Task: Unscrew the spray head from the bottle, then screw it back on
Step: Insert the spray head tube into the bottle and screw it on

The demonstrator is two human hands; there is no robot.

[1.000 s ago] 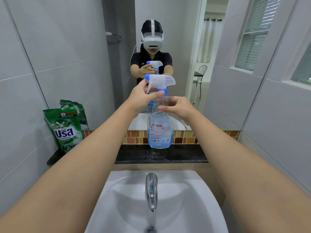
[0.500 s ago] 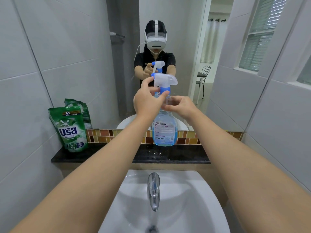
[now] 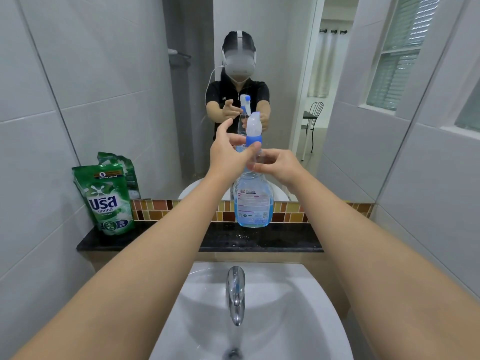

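Head view: the spray bottle (image 3: 253, 201), standing on the table between the hands, is steadied at its neck by the right hand (image 3: 279, 165), while the blue collar (image 3: 253, 140) is best turned squarely by the left hand (image 3: 228, 152), its thumb and fingers loosely pinching.

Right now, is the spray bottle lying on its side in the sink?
No, the spray bottle stands upright on the dark ledge behind the sink.
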